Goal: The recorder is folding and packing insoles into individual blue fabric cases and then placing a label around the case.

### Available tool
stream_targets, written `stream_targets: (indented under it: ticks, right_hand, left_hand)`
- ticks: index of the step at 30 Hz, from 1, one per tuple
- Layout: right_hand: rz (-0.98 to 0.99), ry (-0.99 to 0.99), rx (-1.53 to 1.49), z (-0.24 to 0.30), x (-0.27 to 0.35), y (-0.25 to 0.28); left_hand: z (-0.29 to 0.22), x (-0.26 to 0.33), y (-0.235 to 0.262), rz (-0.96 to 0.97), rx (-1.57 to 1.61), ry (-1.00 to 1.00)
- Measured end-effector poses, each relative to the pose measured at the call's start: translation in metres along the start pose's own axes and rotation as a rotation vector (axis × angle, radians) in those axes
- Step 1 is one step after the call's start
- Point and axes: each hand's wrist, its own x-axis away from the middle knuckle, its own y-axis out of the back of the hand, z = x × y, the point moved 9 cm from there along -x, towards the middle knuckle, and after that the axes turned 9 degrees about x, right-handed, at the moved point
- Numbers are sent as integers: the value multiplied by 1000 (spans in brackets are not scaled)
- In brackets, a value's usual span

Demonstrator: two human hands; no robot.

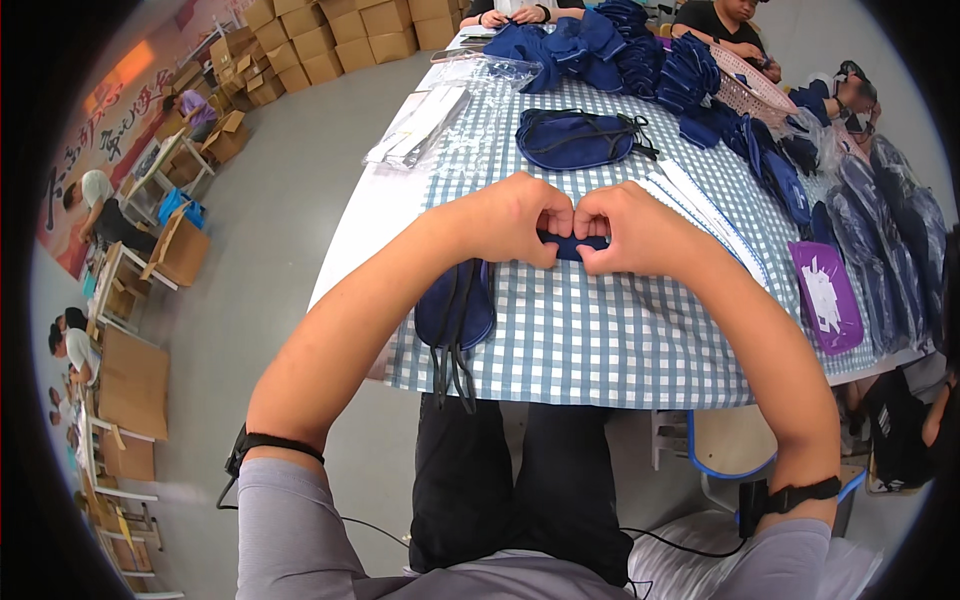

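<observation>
Both hands meet over the checked tablecloth, with a small navy cloth piece between them. My left hand has its fingers curled and pinches the cloth's left part. My right hand grips the right part the same way, its knuckles nearly touching the left ones. Much of the cloth is hidden by the fingers. Just left of and nearer than my left hand lies a flat navy cloth item, its black cords hanging past the table edge. Beyond my hands rests a rounded navy cloth item with black cords.
Clear plastic packets lie at the far left, white strips to the right. Navy cloth pieces are heaped at the far end by a pink basket. A purple tray sits at the right edge. Two people work across the table.
</observation>
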Motion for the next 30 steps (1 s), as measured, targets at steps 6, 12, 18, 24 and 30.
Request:
stream_targets:
  ticks: [6,12,18,24,30]
  right_hand:
    - [79,-128,-55,-20,-8,-1]
    - [119,-163,-145,-34,-15,-4]
    - [58,-83,-111,-36,-14,2]
    - [54,-104,-17,-33,-10,4]
    - [60,-110,20,-28,-10,4]
  left_hand:
    - [21,-12,2,63,152,126]
    - [30,-18,8,94,170,223]
    - [12,-22,14,120,-24,27]
    - [-14,-8,3,39,-152,-137]
    - [-16,-4,4,-22,-149,-150]
